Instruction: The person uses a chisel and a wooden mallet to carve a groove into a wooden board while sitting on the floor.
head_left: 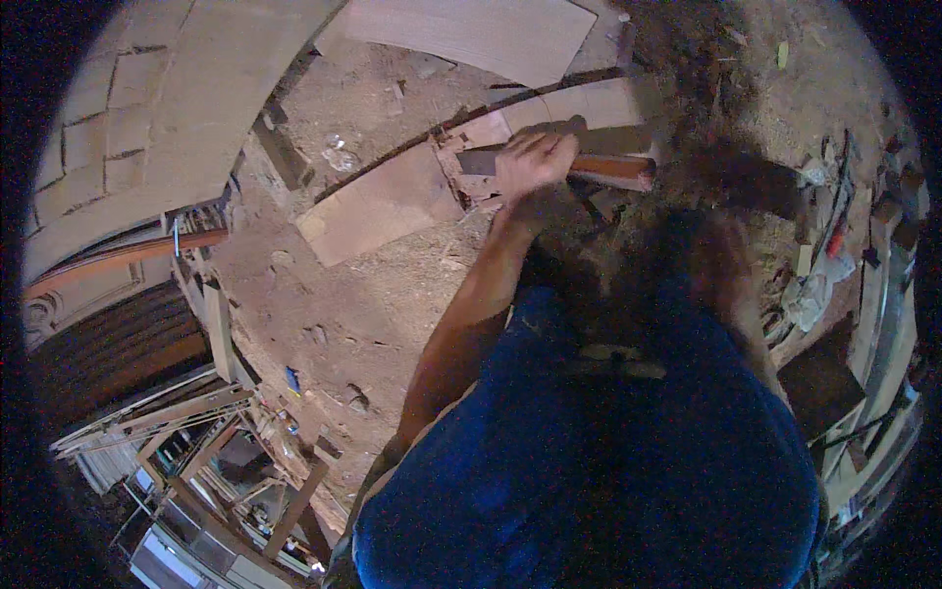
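Closed left hand (535, 162): a brown bar (616, 172) is being gripped

Toward one o'clock, the bar is being held beside a pale board (378, 208); a ragged patch (449, 162) is showing, what remains being unclear. Right hand (721, 257): its grip is being hidden by shadow.

Mostly matt, dry-looking wood, some cloth and crinkled plastic.
Pale board (378, 208): wood, smooth-looking, matt. Reddish-brown bar (620, 170): looks like wood, faint sheen. Upper panel (471, 34): wood look, fine grain lines, matt. Ground (314, 294): rough, dusty, matt. Clothing (589, 471): blue cloth, matt, soft folds. Bag (808, 302): thin translucent plastic, wrinkled, slightly glossy.
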{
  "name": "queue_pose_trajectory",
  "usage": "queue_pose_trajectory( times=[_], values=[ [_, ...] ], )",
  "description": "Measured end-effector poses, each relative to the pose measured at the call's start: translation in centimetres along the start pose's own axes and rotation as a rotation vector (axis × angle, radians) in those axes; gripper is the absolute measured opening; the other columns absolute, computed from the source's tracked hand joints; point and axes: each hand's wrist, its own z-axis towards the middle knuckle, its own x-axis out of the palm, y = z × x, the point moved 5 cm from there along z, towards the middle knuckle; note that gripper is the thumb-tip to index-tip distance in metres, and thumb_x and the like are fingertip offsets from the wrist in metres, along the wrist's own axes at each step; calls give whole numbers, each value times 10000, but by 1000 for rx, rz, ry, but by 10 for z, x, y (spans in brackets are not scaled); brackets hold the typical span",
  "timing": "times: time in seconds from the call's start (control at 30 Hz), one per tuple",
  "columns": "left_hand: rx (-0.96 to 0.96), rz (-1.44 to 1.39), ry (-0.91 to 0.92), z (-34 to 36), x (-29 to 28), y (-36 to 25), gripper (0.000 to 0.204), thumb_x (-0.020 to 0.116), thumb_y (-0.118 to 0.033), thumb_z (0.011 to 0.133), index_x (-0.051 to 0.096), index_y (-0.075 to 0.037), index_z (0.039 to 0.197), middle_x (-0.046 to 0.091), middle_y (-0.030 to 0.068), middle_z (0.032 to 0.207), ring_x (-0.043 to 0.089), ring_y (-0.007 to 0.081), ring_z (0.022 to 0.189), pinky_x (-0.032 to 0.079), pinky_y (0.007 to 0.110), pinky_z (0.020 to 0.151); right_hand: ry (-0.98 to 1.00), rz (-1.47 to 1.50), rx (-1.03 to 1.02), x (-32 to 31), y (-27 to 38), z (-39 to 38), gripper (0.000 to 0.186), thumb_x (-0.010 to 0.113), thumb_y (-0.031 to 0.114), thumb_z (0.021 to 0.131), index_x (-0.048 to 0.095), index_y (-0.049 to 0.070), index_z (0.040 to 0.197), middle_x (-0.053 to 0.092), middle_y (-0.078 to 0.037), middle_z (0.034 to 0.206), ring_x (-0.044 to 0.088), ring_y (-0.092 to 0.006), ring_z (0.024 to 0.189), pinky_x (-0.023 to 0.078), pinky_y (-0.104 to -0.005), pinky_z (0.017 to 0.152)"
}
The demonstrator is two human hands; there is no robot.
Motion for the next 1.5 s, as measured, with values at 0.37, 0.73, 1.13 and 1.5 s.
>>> queue_pose_trajectory(
  times=[0.37,0.73,1.13,1.5],
  values=[
    [142,-75,-152,8,-21,-1,228,634,-247,640,557,-99,794,658,95,812,666,295,776,532,408,675,-81,-28,-239,-6,80,-8,216,548,356,957,562,140,958,469,31,655,357,-62,436,258,-237,369],
    [48,-41,-13,-3,-10,-3,191,619,-215,642,583,-109,797,681,91,819,671,281,753,541,380,632,-91,174,-93,-11,-4,-5,208,556,349,954,561,141,968,477,28,664,360,-63,438,261,-237,370],
    [60,22,26,-20,-9,15,230,617,-241,638,585,-108,823,674,90,831,668,282,800,545,392,683,109,73,102,9,-47,-1,201,564,340,952,560,141,979,486,24,674,364,-64,440,265,-236,370],
    [-43,2,256,-18,-22,17,466,668,-485,672,579,-117,943,659,83,877,656,316,836,536,421,759,259,-1228,-701,-23,67,13,206,555,345,957,558,140,981,505,16,701,364,-66,437,271,-234,369]
  ],
)
